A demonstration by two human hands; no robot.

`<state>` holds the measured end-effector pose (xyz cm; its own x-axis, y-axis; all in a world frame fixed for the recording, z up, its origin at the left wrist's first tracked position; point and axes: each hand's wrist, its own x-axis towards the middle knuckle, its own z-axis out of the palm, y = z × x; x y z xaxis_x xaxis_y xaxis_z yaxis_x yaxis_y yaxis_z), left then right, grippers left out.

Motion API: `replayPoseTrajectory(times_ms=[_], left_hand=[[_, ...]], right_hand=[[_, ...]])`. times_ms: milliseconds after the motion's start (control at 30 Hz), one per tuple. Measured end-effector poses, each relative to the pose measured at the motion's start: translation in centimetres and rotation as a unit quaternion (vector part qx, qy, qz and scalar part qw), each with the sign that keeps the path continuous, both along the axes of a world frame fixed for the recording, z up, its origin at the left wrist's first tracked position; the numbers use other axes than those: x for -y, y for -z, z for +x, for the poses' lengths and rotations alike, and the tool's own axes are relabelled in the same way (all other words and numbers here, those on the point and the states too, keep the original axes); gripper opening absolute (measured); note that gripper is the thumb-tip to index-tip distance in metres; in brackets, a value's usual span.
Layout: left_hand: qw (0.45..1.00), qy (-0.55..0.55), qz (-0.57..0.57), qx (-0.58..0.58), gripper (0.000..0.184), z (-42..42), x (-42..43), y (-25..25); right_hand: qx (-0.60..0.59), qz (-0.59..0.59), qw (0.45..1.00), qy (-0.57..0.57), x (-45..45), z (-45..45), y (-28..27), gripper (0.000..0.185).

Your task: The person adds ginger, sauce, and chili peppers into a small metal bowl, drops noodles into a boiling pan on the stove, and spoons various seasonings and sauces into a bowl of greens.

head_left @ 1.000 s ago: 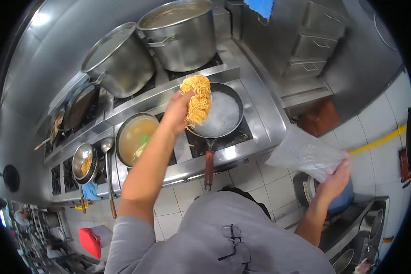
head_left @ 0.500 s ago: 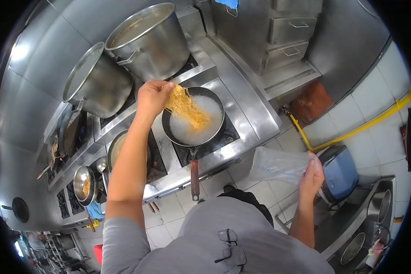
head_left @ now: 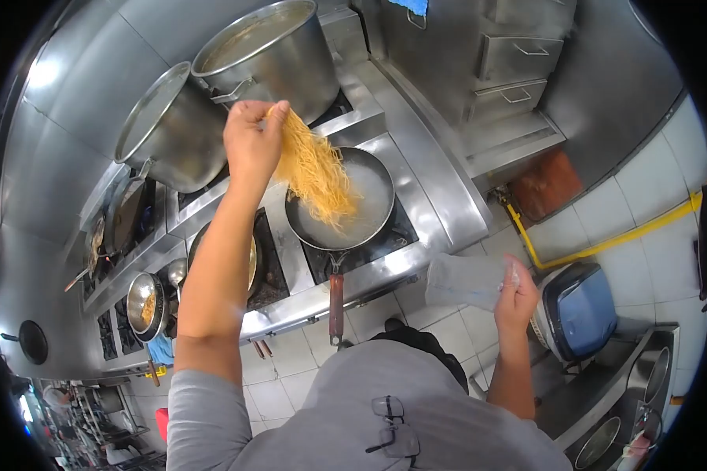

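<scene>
Pinched in my left hand (head_left: 251,140) is a bundle of thin yellow noodles (head_left: 316,169), hanging down over a frying pan (head_left: 389,174). Cloudy, whitish liquid (head_left: 371,196) fills the pan; whether the noodles' lower ends touch it, I cannot tell. The pan sits on a burner, its brown handle (head_left: 336,302) pointing toward me. Off to the right, away from the stove, my right hand (head_left: 517,298) grips a clear plastic bag (head_left: 459,281) by one end. The bag looks limp and flat.
Two large stockpots (head_left: 287,74) (head_left: 173,133) stand on the back burners. Behind my left forearm is another pan (head_left: 254,267). Further left are a ladle (head_left: 177,271) and a metal bowl (head_left: 143,298) with yellow food. A blue-lidded bin (head_left: 585,302) stands right, below a yellow pipe (head_left: 605,247).
My left hand has risen and moved slightly left, lifting the noodles higher above the pan. Less white foam shows in the liquid. My right hand and the bag have shifted a little left.
</scene>
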<state>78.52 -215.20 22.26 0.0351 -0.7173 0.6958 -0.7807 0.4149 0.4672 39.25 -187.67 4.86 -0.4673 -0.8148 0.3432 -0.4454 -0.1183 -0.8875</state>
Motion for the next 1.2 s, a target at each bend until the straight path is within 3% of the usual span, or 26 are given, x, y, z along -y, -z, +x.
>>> replayPoseTrajectory(times_ms=[33, 100, 167, 233, 300, 333, 400, 467, 500, 567, 633, 667, 700, 733, 767, 800, 867, 900, 933, 967, 1033, 1067, 1100, 1167, 1200], left_hand=[[1.000, -0.001, 0.000, 0.001, 0.025, 0.0, 0.0, -0.4], [0.988, 0.021, -0.115, -0.098, 0.025, 0.0, 0.1, -0.7], [0.979, 0.055, -0.027, -0.194, 0.026, 0.9, 1.7, 2.6], [0.959, 0.053, 0.277, -0.021, 0.037, 3.0, 2.8, 7.2], [0.918, 0.020, 0.370, 0.143, 0.052, 4.3, 1.3, 12.5], [0.934, 0.001, 0.337, 0.118, 0.054, 4.3, -0.4, 13.0], [0.947, -0.019, 0.307, 0.092, 0.057, 5.1, -4.0, 14.3], [0.938, 0.006, 0.335, -0.083, 0.054, 7.1, -7.6, 16.4], [0.937, -0.003, 0.330, -0.113, 0.052, 7.6, -10.0, 17.3], [0.936, -0.026, 0.295, -0.192, 0.042, 8.1, -15.2, 19.8], [0.926, -0.054, 0.332, -0.171, 0.039, 9.7, -20.7, 24.7], [0.933, -0.058, 0.333, -0.121, 0.040, 9.6, -23.8, 25.6], [0.911, -0.058, 0.380, -0.148, 0.041, 9.5, -26.4, 26.4], [0.891, -0.099, 0.432, -0.098, 0.043, 9.3, -28.8, 26.6], [0.867, -0.105, 0.471, -0.120, 0.045, 8.7, -30.5, 25.6], [0.869, -0.094, 0.464, -0.143, 0.046, 9.1, -32.6, 27.0], [0.858, -0.107, 0.471, -0.175, 0.047, 9.2, -35.3, 28.9], [0.846, -0.112, 0.481, -0.200, 0.048, 9.1, -36.3, 29.5], [0.809, -0.107, 0.521, -0.250, 0.052, 8.6, -36.6, 29.6], [0.807, -0.109, 0.523, -0.253, 0.052, 7.7, -36.6, 29.2], [0.692, -0.031, 0.613, -0.380, 0.058, 5.7, -35.7, 28.3], [0.649, 0.086, 0.648, -0.388, 0.049, 5.3, -35.0, 28.0], [0.645, 0.103, 0.655, -0.379, 0.049, 4.2, -34.7, 28.5], [0.631, 0.109, 0.602, -0.478, 0.028, 1.7, -34.0, 30.0], [0.636, 0.110, 0.600, -0.473, 0.031, 1.8, -33.9, 32.9]], right_hand=[[-0.010, 0.005, 1.000, -0.005, 0.3, 0.1, -0.1, 0.027], [-0.026, -0.005, 1.000, 0.001, 1.2, -0.1, -0.1, 0.026], [-0.045, -0.016, 0.999, 0.003, 2.4, 0.0, -0.4, 0.026], [0.044, 0.010, 0.999, -0.007, 3.8, 0.8, -1.1, 0.026], [-0.025, -0.046, 0.999, -0.006, 5.7, 1.5, -1.4, 0.026], [-0.093, -0.103, 0.990, -0.002, 6.7, 1.8, -1.6, 0.026], [-0.109, -0.090, 0.990, 0.009, 7.8, 2.4, -2.6, 0.026], [-0.127, -0.079, 0.989, 0.012, 9.1, 2.6, -2.7, 0.026], [-0.181, -0.078, 0.980, -0.009, 10.0, 2.7, -2.2, 0.026], [-0.232, -0.080, 0.969, -0.040, 12.5, 3.8, -0.3, 0.026], [-0.311, -0.085, 0.940, -0.114, 15.4, 6.2, 4.0, 0.025], [-0.355, -0.040, 0.926, -0.121, 16.3, 7.1, 9.3, 0.022], [-0.398, 0.005, 0.909, -0.125, 17.0, 8.1, 15.1, 0.020], [-0.369, -0.005, 0.913, -0.174, 15.8, 9.5, 19.4, 0.020], [-0.340, -0.017, 0.914, -0.222, 13.5, 10.6, 21.9, 0.020], [-0.276, -0.022, 0.937, -0.214, 10.3, 12.8, 22.1, 0.017], [-0.174, 0.078, 0.909, -0.370, 4.9, 14.8, 23.8, 0.019], [-0.069, 0.168, 0.874, -0.451, 2.4, 16.2, 21.1, 0.021], [-0.010, 0.179, 0.843, -0.507, 0.7, 17.2, 22.8, 0.031], [-0.011, 0.182, 0.841, -0.509, 0.0, 18.4, 21.7, 0.031], [0.212, 0.393, 0.732, -0.514, -0.8, 21.0, 19.4, 0.034], [0.214, 0.393, 0.739, -0.503, -1.2, 21.9, 19.2, 0.034], [0.213, 0.332, 0.768, -0.505, -1.5, 22.4, 19.0, 0.033], [0.210, 0.263, 0.816, -0.471, -1.9, 22.5, 17.4, 0.032], [0.078, 0.176, 0.875, -0.445, -2.1, 21.9, 15.1, 0.034]])
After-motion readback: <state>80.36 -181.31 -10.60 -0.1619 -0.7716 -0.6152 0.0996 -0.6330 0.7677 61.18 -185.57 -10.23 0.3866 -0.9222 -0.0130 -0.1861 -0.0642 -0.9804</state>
